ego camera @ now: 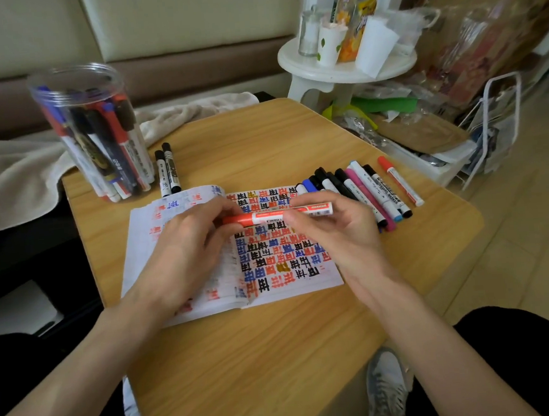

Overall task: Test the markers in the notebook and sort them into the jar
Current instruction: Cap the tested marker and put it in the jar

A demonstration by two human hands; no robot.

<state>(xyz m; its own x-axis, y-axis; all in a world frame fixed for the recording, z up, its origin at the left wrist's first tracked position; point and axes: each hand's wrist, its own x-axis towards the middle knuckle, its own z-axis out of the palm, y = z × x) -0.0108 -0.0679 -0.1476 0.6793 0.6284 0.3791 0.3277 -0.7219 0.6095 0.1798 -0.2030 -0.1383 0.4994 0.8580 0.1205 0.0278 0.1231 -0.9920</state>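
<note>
Head view looks down on the open notebook (208, 298), flat on the wooden table (262, 356). The left hand (184, 244) curls its fingers round the red cap end of a red marker (277, 215), and the right hand (334, 232) pinches the white barrel between thumb and fingers. The marker lies level just above the scribbled page. A row of markers (363, 191) lies right of the notebook. Two black markers (168, 172) lie beside the clear jar (96, 136), which stands at the far left corner holding many more
</note>
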